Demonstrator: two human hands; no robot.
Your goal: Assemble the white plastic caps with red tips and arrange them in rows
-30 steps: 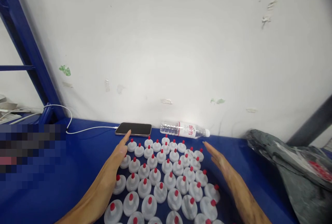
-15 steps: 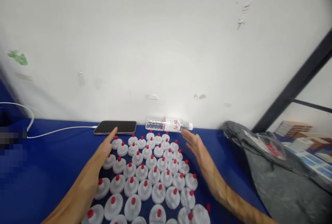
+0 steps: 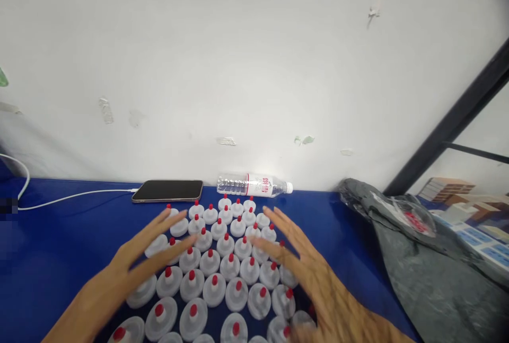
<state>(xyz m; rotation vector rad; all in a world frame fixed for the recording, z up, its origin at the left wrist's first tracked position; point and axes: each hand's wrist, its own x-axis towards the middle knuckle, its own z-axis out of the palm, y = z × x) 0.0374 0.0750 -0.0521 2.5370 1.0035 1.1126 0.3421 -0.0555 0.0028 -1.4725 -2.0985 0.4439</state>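
Many round translucent white caps with red tips [image 3: 214, 289] stand in loose rows on the blue table [image 3: 59, 237]. Over the left side of the group hovers my left hand [image 3: 127, 263], fingers spread and holding nothing. My right hand [image 3: 310, 269] is above the right side, its fingers also apart and nothing in them. Both hands hide some of the caps beneath them. Whether any fingertip touches a cap, I cannot tell.
A phone [image 3: 167, 191] on a white charging cable [image 3: 75, 200] lies by the wall. Beside it a clear plastic bottle [image 3: 254, 185] rests on its side. At the right is a grey plastic bag [image 3: 421, 274], with boxes [image 3: 447, 189] beyond it.
Both hands have swung inward from the outer edges of the caps to over them, with fingers spreading. The view has shifted slightly. The caps keep about the same arrangement.
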